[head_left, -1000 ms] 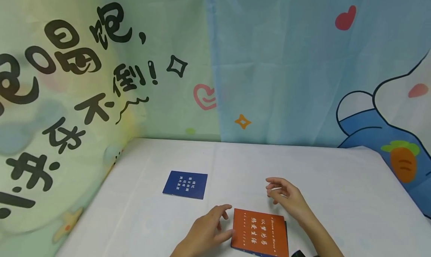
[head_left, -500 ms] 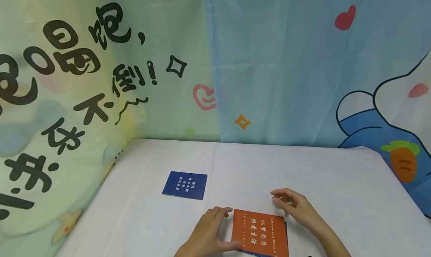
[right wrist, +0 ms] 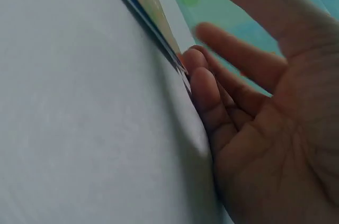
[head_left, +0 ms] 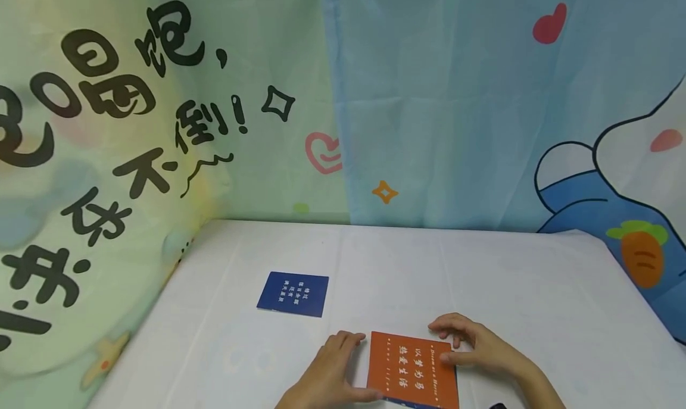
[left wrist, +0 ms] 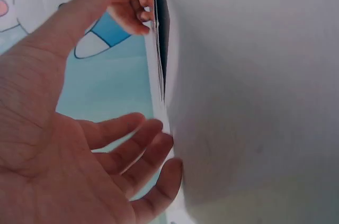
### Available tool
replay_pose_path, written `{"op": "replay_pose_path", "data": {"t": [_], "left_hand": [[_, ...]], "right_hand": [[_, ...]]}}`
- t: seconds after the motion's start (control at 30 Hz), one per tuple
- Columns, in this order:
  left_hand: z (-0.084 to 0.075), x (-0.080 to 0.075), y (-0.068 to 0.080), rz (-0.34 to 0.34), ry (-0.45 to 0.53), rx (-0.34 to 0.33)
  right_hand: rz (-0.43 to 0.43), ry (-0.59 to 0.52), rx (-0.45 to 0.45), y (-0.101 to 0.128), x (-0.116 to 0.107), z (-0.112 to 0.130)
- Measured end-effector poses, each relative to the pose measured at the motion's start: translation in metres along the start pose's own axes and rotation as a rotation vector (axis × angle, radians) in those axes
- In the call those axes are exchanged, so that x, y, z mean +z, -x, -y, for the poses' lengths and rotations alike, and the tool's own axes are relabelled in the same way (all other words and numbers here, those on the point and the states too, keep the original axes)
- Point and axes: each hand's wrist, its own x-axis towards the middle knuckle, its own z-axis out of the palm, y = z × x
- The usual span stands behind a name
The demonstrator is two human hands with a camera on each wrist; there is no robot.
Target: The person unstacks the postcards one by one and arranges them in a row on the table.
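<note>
An orange card [head_left: 412,367] with white lettering lies at the table's front, on top of a stack whose blue edge shows beneath it. My left hand [head_left: 329,373] is at the stack's left side, its thumb reaching over the near left corner and its fingers spread. Seen from the left wrist, the fingers [left wrist: 140,155] rest loosely bent on the table, beside the stack's thin layered edge [left wrist: 161,38]. On the right side, my right hand [head_left: 485,352] has its thumb over the orange card's right edge. The right fingers [right wrist: 206,91] bend loosely near the stack's corner in the right wrist view.
A blue card [head_left: 293,294] with white lettering lies farther back on the white table [head_left: 386,260], left of the stack. A small black object [head_left: 498,406] shows at the bottom edge by the right forearm. Printed cloth [head_left: 429,99] hangs behind the table.
The right hand has come down and toward the orange card, its thumb now over the right edge. My left thumb has slid toward the near left corner. The cards stay put.
</note>
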Motion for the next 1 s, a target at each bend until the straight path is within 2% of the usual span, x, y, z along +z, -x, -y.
{"op": "replay_pose_path", "data": {"t": [0.2,0.33,0.43,0.53,0.63,0.77,0.9,1.0], "left_hand": [[0.007,0.005,-0.003,-0.008,0.028,0.011],[0.013,0.009,-0.005,-0.018,-0.06,0.11],[0.015,0.012,-0.006,-0.034,-0.133,0.161],[0.016,0.014,-0.006,-0.037,-0.133,0.144],[0.016,0.014,-0.006,-0.031,-0.091,0.119],[0.015,0.015,-0.005,-0.023,-0.032,0.107],[0.014,0.014,-0.005,-0.026,-0.011,0.125],[0.013,0.013,-0.005,-0.004,0.037,0.12]], "right_hand": [[0.083,0.002,-0.034,0.004,-0.004,-0.004],[0.156,0.031,-0.115,0.007,-0.007,-0.006],[0.21,0.025,-0.173,0.009,-0.009,-0.007],[0.25,0.011,-0.218,0.01,-0.008,-0.007],[0.251,0.022,-0.25,0.01,-0.007,-0.008],[0.233,0.036,-0.239,0.01,-0.006,-0.008],[0.205,0.046,-0.163,0.01,-0.007,-0.008],[0.173,0.035,-0.107,0.009,-0.007,-0.008]]}}
